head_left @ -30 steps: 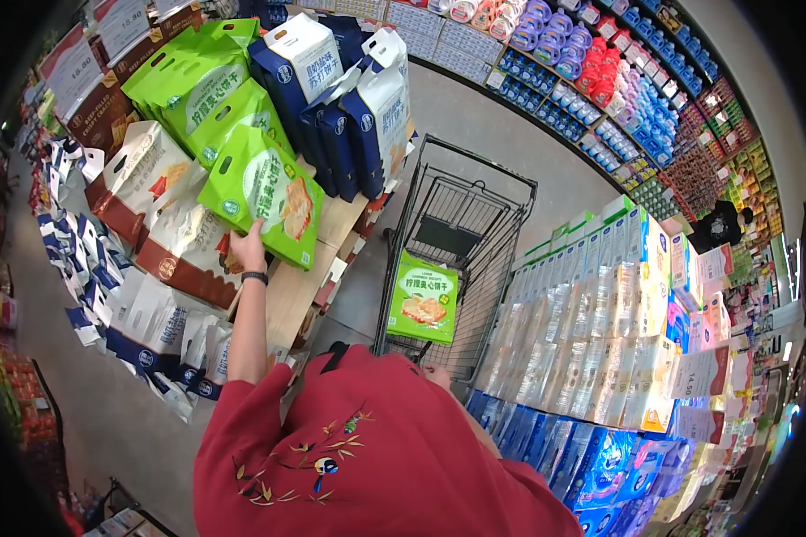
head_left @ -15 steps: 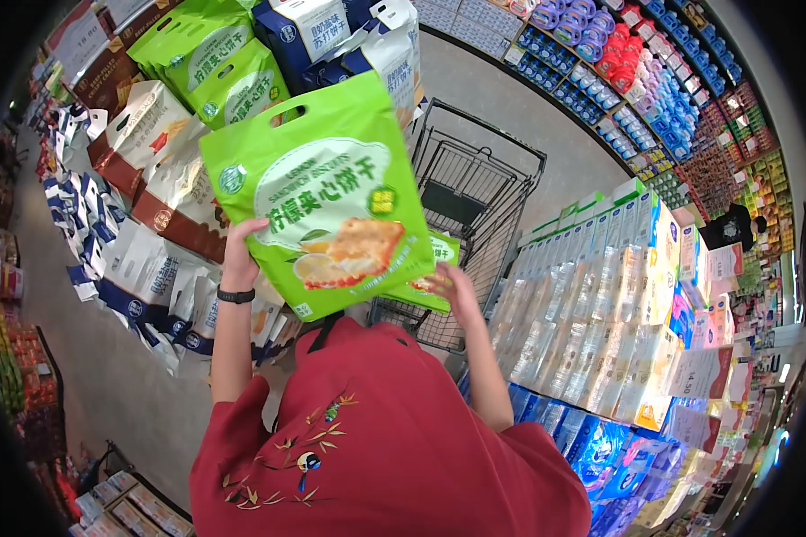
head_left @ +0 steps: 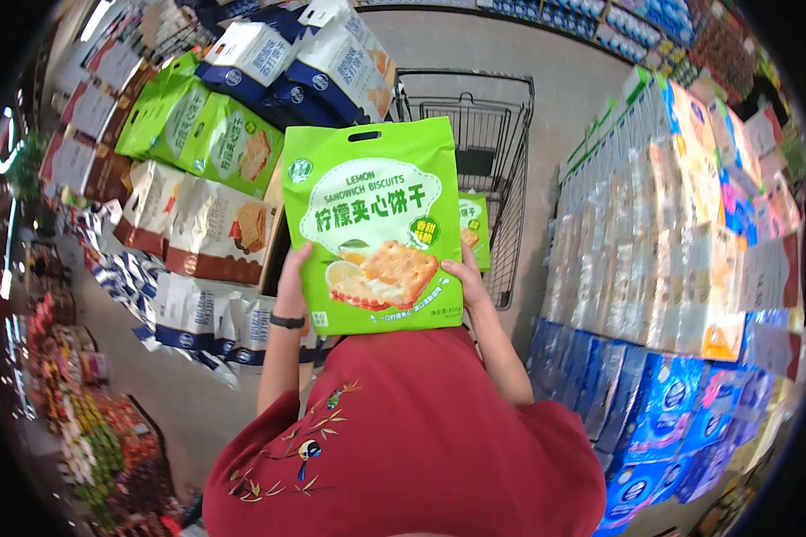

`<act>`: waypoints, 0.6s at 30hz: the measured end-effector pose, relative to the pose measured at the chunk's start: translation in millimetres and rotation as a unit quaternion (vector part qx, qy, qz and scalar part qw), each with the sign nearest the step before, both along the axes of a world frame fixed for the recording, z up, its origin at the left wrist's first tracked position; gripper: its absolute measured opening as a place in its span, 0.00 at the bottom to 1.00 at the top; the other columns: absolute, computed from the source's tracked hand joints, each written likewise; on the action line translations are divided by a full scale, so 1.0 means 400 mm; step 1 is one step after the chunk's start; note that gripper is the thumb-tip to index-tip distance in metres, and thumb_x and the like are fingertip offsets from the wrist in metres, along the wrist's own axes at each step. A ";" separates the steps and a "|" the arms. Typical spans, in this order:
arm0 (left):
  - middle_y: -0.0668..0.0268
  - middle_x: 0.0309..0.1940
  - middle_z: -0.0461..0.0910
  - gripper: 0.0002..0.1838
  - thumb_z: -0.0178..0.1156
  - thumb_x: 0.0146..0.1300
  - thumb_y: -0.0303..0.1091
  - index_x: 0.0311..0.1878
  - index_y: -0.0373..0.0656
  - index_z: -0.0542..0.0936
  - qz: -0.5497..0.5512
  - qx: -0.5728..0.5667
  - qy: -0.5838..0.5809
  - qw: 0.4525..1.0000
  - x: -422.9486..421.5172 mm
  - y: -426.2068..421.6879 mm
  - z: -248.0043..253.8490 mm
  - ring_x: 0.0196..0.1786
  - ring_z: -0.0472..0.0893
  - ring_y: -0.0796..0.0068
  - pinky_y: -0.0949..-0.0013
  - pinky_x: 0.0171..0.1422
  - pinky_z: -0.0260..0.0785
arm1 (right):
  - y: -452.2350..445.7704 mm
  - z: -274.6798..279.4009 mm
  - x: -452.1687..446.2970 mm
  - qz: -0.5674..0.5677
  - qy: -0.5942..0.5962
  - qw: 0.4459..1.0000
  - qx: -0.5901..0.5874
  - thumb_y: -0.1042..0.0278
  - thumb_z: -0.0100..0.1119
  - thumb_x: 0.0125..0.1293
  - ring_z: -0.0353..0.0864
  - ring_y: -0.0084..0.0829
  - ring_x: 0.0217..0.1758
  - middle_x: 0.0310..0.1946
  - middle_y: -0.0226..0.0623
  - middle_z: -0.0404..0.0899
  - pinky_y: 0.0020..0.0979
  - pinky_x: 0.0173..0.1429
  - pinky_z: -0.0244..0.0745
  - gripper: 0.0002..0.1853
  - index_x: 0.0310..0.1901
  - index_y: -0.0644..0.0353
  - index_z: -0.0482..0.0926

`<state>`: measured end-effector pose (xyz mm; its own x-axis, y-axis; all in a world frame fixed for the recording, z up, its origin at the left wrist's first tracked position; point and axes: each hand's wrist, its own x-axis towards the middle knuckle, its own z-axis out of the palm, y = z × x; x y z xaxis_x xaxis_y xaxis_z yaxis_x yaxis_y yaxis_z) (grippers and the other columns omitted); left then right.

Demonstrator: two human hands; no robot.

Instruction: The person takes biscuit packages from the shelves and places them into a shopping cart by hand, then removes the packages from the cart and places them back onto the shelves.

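A green bag of lemon sandwich biscuits [head_left: 372, 224] is held upright before my chest, its printed front facing me. My left hand [head_left: 294, 279] grips its lower left edge, and my right hand [head_left: 467, 279] grips the lower right edge. The fingers behind the bag are hidden. Behind it stands a wire shopping cart [head_left: 501, 192], where a second green bag [head_left: 475, 231] lies partly covered by the held one.
Stacked green bags [head_left: 235, 143], blue-and-white bags [head_left: 331, 80] and brown-and-white bags [head_left: 219, 234] fill the display on the left. Tall stacks of wrapped packages [head_left: 627, 242] stand on the right. Stocked shelves [head_left: 582, 22] line the far side.
The green bag has moved from the display to in front of my chest. My right hand has come up and taken hold of its right edge. The view has turned.
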<state>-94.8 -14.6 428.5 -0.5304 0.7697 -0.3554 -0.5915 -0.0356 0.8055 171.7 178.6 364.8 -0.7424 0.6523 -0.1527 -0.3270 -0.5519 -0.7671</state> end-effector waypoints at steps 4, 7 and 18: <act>0.61 0.60 0.78 0.24 0.60 0.70 0.35 0.67 0.39 0.71 0.003 -0.094 0.068 0.993 0.124 -0.029 -0.019 0.61 0.79 0.69 0.65 0.65 0.73 | 0.022 -0.003 0.056 -0.001 0.038 0.999 -0.017 0.67 0.62 0.60 0.69 0.34 0.70 0.68 0.43 0.69 0.32 0.72 0.65 0.42 0.76 0.68 0.58; 0.61 0.57 0.80 0.23 0.62 0.69 0.33 0.65 0.39 0.72 -0.004 -0.106 0.073 0.992 0.137 0.003 -0.039 0.58 0.81 0.69 0.65 0.63 0.74 | 0.035 -0.039 0.098 0.003 0.031 1.000 -0.002 0.68 0.61 0.61 0.66 0.34 0.73 0.71 0.43 0.66 0.33 0.74 0.62 0.43 0.77 0.67 0.54; 0.61 0.52 0.81 0.21 0.63 0.68 0.34 0.61 0.39 0.74 0.007 -0.093 0.021 0.995 0.223 0.057 -0.069 0.54 0.83 0.69 0.64 0.59 0.77 | 0.119 -0.022 0.169 0.032 0.018 0.999 -0.026 0.69 0.60 0.63 0.67 0.34 0.72 0.71 0.42 0.67 0.34 0.73 0.63 0.43 0.78 0.64 0.54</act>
<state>-5.8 8.0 400.9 -0.5581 0.6854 -0.4677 -0.5569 0.1084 0.8235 239.4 226.2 355.8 -0.7882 0.5946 -0.1587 -0.3158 -0.6121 -0.7249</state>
